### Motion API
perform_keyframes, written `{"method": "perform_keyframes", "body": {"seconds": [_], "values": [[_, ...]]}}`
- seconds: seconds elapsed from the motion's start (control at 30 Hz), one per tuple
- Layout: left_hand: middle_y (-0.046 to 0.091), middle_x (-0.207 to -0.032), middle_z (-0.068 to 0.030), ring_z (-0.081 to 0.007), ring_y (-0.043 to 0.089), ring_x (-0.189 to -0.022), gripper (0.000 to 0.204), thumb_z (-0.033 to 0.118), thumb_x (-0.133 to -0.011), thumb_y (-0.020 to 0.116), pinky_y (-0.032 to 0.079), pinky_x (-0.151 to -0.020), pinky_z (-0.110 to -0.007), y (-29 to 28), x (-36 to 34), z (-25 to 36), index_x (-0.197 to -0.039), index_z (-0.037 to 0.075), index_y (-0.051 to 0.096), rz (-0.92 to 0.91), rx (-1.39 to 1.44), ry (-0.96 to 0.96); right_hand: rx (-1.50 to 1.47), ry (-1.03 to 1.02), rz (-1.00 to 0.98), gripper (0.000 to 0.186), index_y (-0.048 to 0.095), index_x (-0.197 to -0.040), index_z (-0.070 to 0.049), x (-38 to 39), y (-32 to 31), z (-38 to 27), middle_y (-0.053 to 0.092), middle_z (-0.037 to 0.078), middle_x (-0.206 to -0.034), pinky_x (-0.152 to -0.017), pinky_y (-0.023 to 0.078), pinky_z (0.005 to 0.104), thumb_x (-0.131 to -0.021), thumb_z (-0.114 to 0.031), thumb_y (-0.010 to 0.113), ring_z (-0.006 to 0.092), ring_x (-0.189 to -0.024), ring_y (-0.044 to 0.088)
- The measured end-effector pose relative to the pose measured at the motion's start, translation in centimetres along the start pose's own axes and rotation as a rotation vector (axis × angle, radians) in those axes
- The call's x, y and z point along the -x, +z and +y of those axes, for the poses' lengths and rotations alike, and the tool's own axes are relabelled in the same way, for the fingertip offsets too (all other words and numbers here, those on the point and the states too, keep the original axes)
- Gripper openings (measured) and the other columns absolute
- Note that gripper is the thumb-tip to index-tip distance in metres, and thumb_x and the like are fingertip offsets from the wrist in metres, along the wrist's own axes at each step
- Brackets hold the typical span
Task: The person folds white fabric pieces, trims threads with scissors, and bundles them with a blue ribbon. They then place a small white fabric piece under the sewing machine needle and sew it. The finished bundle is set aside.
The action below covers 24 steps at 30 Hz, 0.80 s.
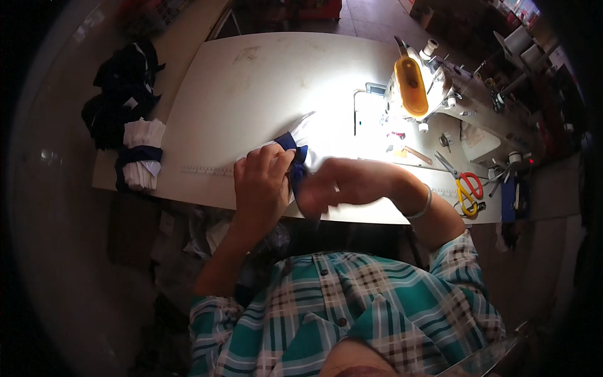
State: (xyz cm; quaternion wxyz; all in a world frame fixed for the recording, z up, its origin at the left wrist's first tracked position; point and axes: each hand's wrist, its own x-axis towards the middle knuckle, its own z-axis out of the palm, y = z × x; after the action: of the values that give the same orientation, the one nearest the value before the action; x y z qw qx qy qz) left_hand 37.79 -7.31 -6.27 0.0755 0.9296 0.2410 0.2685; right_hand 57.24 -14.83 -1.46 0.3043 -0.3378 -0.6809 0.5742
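My left hand [259, 179] is closed around a bundle of white cloth pieces [304, 131] above the table's front part. A navy fabric strip [299, 169] wraps across this bundle, between my two hands. Close on its right side is my right hand [342, 181], smeared by motion. Its fingers point down and left toward the strip, and whether they hold the strip's end is not clear. At the table's left edge lies another white bundle [144, 135] with a navy strip [139, 154] around its middle.
A sewing machine [496, 107] with a yellow oval tray [411, 85] stands at the right. Scissors [461, 182] with red and yellow handles lie near the front right edge. Dark navy cloth [122, 91] is heaped at far left. A printed ruler [207, 170] runs along the white table [251, 81].
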Motion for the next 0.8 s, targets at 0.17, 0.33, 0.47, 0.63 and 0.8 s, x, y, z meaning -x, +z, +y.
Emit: {"method": "perform_keyframes", "body": {"seconds": [0.17,0.33,0.47,0.63,0.8], "values": [[0.054,-0.12,-0.0117,-0.0313,0.051,-0.115,0.052,-0.003,-0.071,0.069,0.039,-0.098,-0.046,0.1,0.0,-0.8,-0.12,0.005,0.057,-0.047,0.134,-0.074,0.448,0.25,0.233,0.012,0.067,-0.097,0.0,2.8,1.1,-0.1,0.067,0.01,-0.077,-0.063,0.053,0.0281,-0.094,-0.009,0.059,0.0178,-0.067,0.065],[0.054,-0.117,-0.0119,-0.0316,0.051,-0.111,0.049,-0.003,-0.069,0.07,0.04,-0.096,-0.044,0.0,-0.1,-0.6,-0.117,0.004,0.058,-0.043,0.15,-0.028,0.699,0.361,0.571,0.014,0.059,-0.098,0.0,2.8,4.6,2.0,0.065,0.017,-0.084,-0.07,0.054,0.0379,-0.092,-0.013,0.059,0.0293,-0.078,0.066],[0.054,-0.114,-0.0116,-0.0316,0.052,-0.109,0.048,-0.004,-0.068,0.07,0.041,-0.095,-0.043,0.0,0.0,-0.5,-0.114,0.004,0.059,-0.026,0.161,0.025,0.7,0.234,0.621,0.016,0.058,-0.09,0.0,1.6,6.3,4.3,0.063,0.016,-0.08,-0.069,0.053,0.0383,-0.088,-0.016,0.064,0.0307,-0.081,0.064],[0.053,-0.108,-0.0108,-0.0306,0.052,-0.103,0.048,-0.004,-0.066,0.069,0.041,-0.091,-0.043,-0.1,-0.9,0.4,-0.112,0.007,0.06,-0.057,0.099,-0.006,0.119,0.082,0.44,0.016,0.059,-0.086,-0.003,3.0,5.9,4.3,0.06,0.011,-0.071,-0.059,0.05,0.0346,-0.09,-0.018,0.063,0.025,-0.066,0.062],[0.051,-0.104,-0.0085,-0.0285,0.051,-0.096,0.046,0.0,-0.067,0.064,0.042,-0.082,-0.043,1.9,-1.3,-1.3,-0.111,0.014,0.061,0.028,0.046,-0.031,-0.253,-0.668,-0.075,0.02,0.061,-0.083,-0.008,7.1,8.6,-3.7,0.06,0.006,-0.07,-0.05,0.044,0.0237,-0.095,-0.023,0.057,0.0142,-0.055,0.057]]}}
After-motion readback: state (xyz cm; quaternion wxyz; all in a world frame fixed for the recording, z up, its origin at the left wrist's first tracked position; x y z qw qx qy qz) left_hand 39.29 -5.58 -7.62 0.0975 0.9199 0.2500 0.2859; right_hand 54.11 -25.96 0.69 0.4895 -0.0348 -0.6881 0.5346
